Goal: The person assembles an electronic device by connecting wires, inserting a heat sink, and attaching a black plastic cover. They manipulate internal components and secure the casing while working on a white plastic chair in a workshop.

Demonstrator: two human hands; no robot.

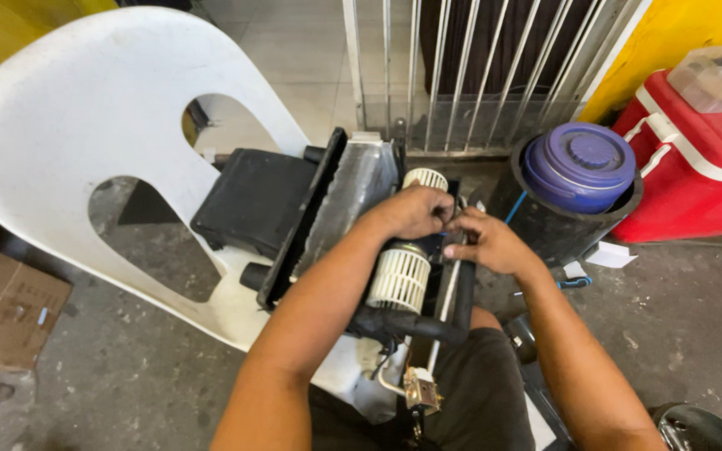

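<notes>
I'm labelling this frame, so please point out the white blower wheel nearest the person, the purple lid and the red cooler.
White blower wheel (400, 281), head view: on its ribbed side.
Purple lid (579, 164), head view: on its domed top.
Red cooler (716, 159), head view: on its red lid surface.

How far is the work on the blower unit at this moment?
Done: the black unit lies opened on the white chair, its white fan wheels exposed. In hand: left hand and right hand work together near the upper wheel. Left: a connector hangs loose below.
</notes>
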